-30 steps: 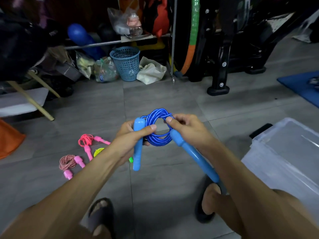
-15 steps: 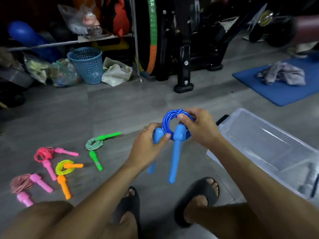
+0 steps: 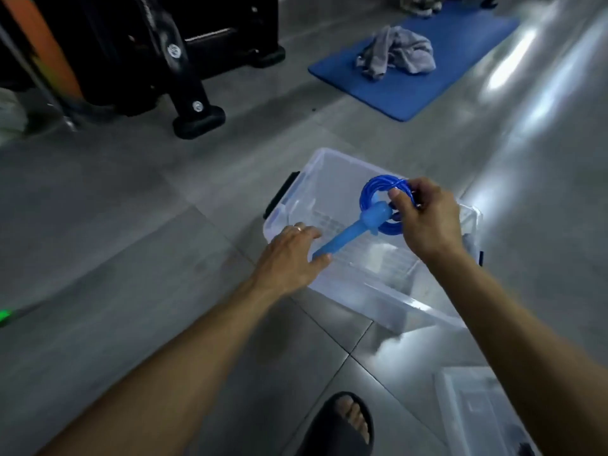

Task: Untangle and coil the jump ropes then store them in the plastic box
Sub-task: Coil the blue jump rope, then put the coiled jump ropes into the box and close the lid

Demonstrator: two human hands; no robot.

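The coiled blue jump rope (image 3: 371, 199) hangs over the open clear plastic box (image 3: 332, 159). My right hand (image 3: 427, 222) pinches the coil at its right side, and a blue handle (image 3: 345, 235) points down and left into the box. My left hand (image 3: 289, 258) is spread with relaxed fingers at the box's near left corner, its fingertips by the tip of the handle, holding nothing. The second handle is hidden behind the first.
A clear lid (image 3: 483, 409) lies at the lower right. A blue mat (image 3: 424, 54) with a grey cloth (image 3: 394, 51) lies behind the box. Black exercise equipment (image 3: 197, 116) stands at the back left. A green rope handle (image 3: 5, 314) shows at the left edge. My sandalled foot (image 3: 342, 426) is below.
The view swung right to the box. My right hand carried the blue coil over the box. My left hand let go of the handle and opened.
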